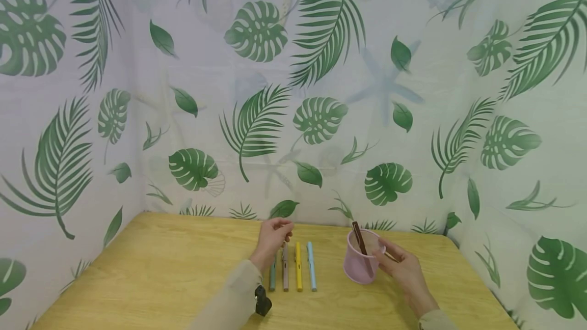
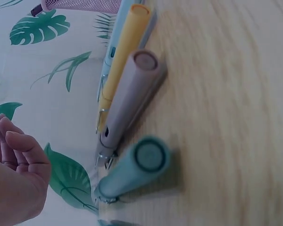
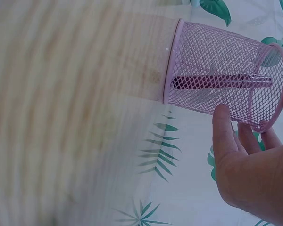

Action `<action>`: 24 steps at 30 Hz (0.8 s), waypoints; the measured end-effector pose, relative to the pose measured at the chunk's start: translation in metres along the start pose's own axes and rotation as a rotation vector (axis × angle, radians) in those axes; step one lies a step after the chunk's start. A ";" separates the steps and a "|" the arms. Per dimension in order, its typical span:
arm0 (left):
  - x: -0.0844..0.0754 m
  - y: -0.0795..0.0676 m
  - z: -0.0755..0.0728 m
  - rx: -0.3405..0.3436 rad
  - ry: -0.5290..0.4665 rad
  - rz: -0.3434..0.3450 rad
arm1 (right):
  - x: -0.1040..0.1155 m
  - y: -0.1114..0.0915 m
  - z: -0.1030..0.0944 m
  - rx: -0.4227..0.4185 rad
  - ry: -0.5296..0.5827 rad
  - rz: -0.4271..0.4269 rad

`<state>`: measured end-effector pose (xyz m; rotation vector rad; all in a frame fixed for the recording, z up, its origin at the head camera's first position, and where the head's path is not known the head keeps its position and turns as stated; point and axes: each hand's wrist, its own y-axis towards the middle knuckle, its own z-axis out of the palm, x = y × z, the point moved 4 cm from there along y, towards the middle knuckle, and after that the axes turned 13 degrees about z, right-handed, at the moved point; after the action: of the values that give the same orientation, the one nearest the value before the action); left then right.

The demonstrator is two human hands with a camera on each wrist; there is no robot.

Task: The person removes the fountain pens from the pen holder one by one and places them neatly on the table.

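A pink mesh pen cup sits on the right part of the table, with a dark brown pen leaning inside it. My right hand holds the cup by its right side, thumb and fingers at the rim and wall. Left of the cup lie a green pen, a mauve pen, a yellow pen and a light blue pen, side by side. My left hand is over the far ends of the green and mauve pens, fingers loosely bent, nothing held.
The yellow wood-grain table ends at the back against a white cloth printed with green leaves, which also covers both sides. A small black device is on my left sleeve.
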<state>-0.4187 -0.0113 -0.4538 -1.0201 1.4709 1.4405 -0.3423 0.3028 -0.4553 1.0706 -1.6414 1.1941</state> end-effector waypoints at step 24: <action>-0.006 0.005 0.044 0.066 -0.120 0.026 | -0.001 0.000 -0.001 -0.015 0.000 -0.014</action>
<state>-0.4209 0.0330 -0.4464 -0.8625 1.4399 1.4363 -0.3414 0.3037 -0.4563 1.0710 -1.6379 1.1708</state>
